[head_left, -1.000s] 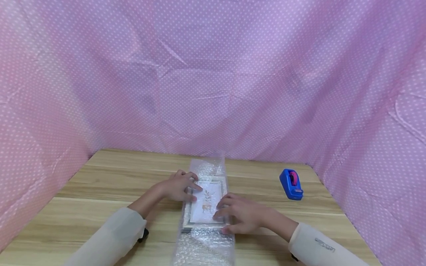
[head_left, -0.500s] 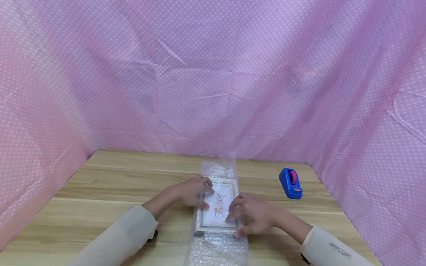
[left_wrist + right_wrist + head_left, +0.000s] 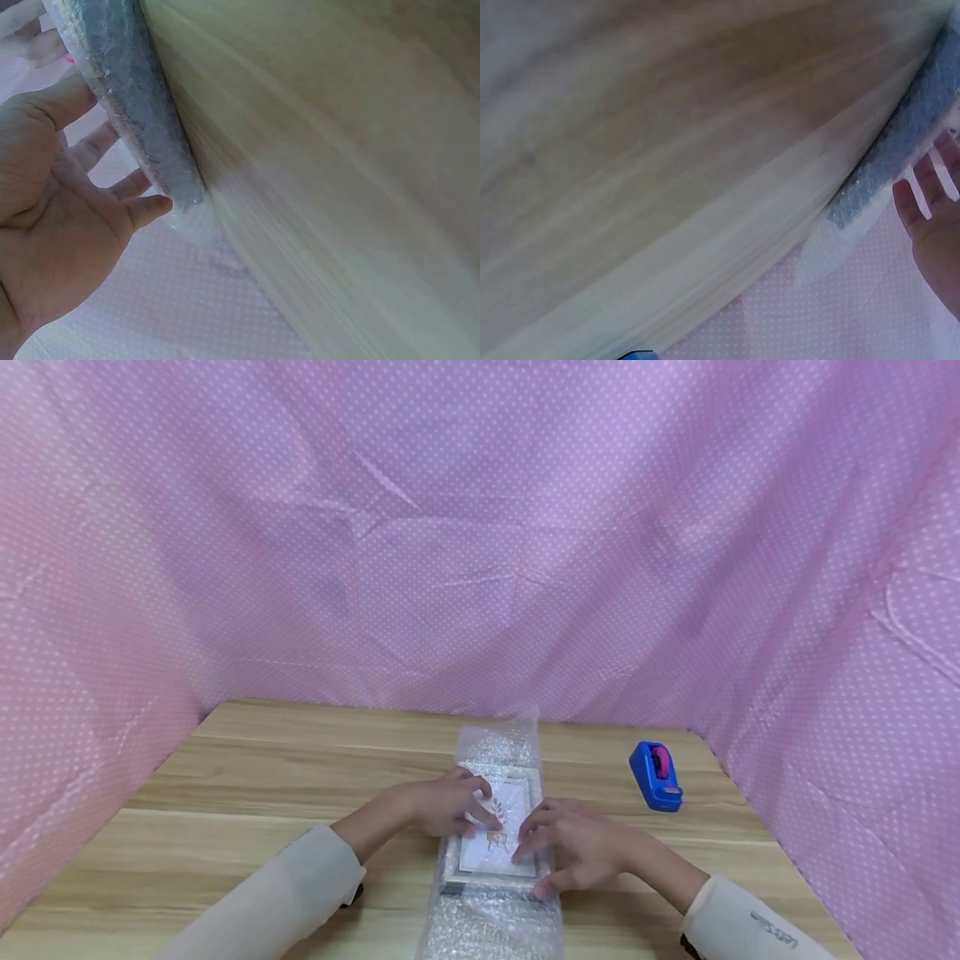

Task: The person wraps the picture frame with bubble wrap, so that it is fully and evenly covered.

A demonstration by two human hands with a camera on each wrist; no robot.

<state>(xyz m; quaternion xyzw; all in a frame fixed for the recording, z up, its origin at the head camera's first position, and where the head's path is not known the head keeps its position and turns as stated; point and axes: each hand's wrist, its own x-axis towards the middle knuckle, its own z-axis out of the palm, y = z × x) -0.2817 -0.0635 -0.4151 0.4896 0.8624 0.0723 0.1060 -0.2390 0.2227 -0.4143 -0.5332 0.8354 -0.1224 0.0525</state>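
Observation:
A picture frame [image 3: 491,847] with a leafy print lies flat on the table, with clear bubble wrap along its sides. My left hand [image 3: 450,806] touches its left side, some fingertips resting over the print. In the left wrist view, the fingers of that left hand [image 3: 67,172] reach to the wrapped edge [image 3: 142,105]. On the opposite side my right hand [image 3: 573,843] has its fingertips on the frame and its thumb near the lower right corner. The right wrist view catches only part of the right hand [image 3: 934,202], beside the wrapped edge [image 3: 900,142].
Bubble wrap [image 3: 491,931] extends from the frame towards me and also towards the back. A blue tape dispenser [image 3: 655,777] with a pink roll stands at the right of the wooden table [image 3: 300,760]. Pink dotted cloth [image 3: 480,543] surrounds the table.
Both hands, the frame and the bubble wrap have shifted to the right. The left fingers now reach further over the print. The tape dispenser stays in place.

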